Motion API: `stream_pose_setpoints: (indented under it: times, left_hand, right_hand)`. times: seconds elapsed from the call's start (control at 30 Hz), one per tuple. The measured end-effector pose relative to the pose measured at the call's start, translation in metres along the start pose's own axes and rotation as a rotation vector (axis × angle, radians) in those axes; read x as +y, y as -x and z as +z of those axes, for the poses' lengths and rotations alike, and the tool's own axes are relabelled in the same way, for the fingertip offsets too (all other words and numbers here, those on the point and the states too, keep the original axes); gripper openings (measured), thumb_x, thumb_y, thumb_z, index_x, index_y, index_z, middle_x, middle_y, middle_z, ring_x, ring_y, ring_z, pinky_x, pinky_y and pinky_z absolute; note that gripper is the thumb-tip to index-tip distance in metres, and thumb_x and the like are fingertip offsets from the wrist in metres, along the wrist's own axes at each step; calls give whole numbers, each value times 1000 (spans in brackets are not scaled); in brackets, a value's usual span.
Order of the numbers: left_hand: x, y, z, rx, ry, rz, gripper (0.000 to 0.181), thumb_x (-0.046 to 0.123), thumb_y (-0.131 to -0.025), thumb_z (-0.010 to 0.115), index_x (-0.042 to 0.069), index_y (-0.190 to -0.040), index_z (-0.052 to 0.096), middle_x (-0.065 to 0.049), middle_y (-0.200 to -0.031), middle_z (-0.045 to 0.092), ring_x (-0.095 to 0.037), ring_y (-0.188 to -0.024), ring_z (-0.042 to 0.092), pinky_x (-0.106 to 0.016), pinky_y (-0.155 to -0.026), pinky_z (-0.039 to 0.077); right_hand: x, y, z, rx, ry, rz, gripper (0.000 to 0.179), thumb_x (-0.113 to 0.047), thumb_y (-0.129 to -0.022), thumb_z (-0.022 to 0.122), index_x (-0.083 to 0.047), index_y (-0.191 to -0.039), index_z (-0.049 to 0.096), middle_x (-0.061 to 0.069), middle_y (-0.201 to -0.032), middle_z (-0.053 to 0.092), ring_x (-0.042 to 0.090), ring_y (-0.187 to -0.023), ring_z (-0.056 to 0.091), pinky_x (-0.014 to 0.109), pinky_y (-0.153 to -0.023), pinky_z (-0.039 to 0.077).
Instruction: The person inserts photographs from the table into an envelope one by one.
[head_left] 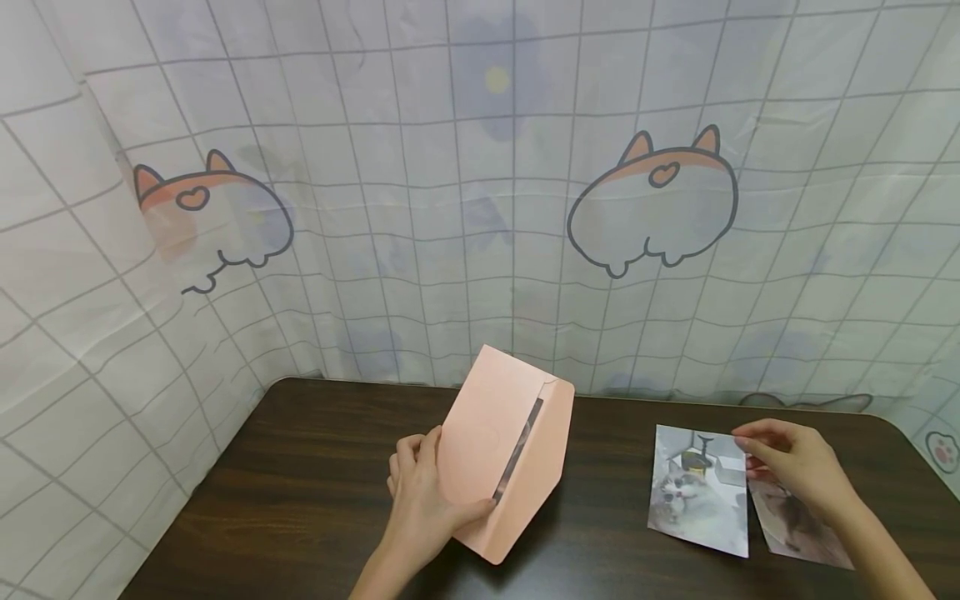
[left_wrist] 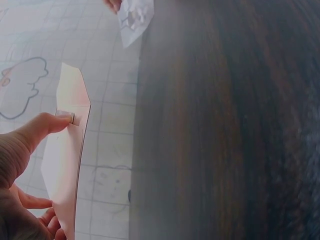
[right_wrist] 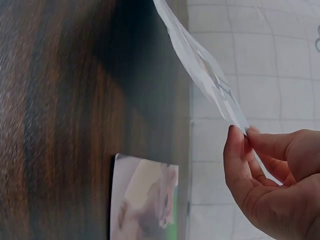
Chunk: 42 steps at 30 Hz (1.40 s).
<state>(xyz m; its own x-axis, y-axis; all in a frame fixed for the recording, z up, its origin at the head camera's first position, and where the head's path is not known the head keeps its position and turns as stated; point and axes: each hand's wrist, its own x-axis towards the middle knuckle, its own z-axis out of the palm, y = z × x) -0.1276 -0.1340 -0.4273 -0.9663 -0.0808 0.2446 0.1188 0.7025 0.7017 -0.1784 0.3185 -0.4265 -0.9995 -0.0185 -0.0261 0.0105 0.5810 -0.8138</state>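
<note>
Overall, the scene is recorded from left to right. At the far left hangs a grid-patterned sheet [head_left: 420,208], carrying an orange-eared print [head_left: 247,221]; it runs behind the full width of the dark wooden table [head_left: 300,467]. Next is the left hand [head_left: 423,500], gripping the pink envelope [head_left: 472,433] by its left side and lower part. The thumb lies on the front, at the lower end of a long narrow slot; the other fingers bear on the side and back. The envelope is tilted, its top leaning to the right, with its flap folded outward along the right side. A dark strip [head_left: 519,450] shows within the slot; its nature cannot be determined. Whether the envelope's lower edge touches the table cannot be told.

Well apart, toward the right of the table, is the cat photo [head_left: 697,500], a pale print raised from the surface and slightly bent. The right hand [head_left: 802,462] pinches its upper right corner between thumb and fingers. Just beside it, a second photo [head_left: 798,529], brownish, lies flat on the table, partly covered by the right hand and forearm in the head view.
</note>
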Motion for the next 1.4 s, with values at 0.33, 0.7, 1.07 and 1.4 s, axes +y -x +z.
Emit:
stream_pose_setpoints:
  times: [0.33, 0.7, 1.07, 1.4]
  left_hand:
    - [0, 0, 1, 5, -4, -3, 109, 29, -56, 103, -4, -147, 51, -19, -129, 45, -37, -117, 40, -50, -92, 33]
    - [-2, 0, 1, 11, -33, -4, 110, 32, -58, 102, -4, -148, 50, -20, -130, 44, -37, -116, 39, -51, -92, 33]
    - [-4, -1, 3, 30, -47, 10, 110, 30, -58, 103, -5, -148, 49, -21, -128, 44, -37, -115, 39, -52, -90, 33]
    - [-4, -1, 3, 17, -59, 17, 112, 31, -58, 103, -6, -148, 48, -21, -130, 43, -37, -115, 39, -50, -90, 34]
  right_hand:
    - [-17, 3, 4, -7, -9, -10, 29, -3, -107, 57, 19, -125, 61, 9, -97, 73, 8, -73, 69, 30, -68, 62]
    - [-29, 8, 9, -6, -24, -51, 27, -2, -107, 57, 18, -124, 62, 8, -92, 72, 8, -73, 67, 28, -68, 62]
    - [-37, 11, 13, -20, -69, -71, 26, 0, -106, 57, 19, -123, 62, 8, -88, 68, 9, -72, 67, 28, -68, 62]
    - [-48, 14, 19, -41, -94, -87, 29, -6, -107, 60, 17, -124, 63, 4, -91, 70, 8, -75, 68, 26, -69, 61]
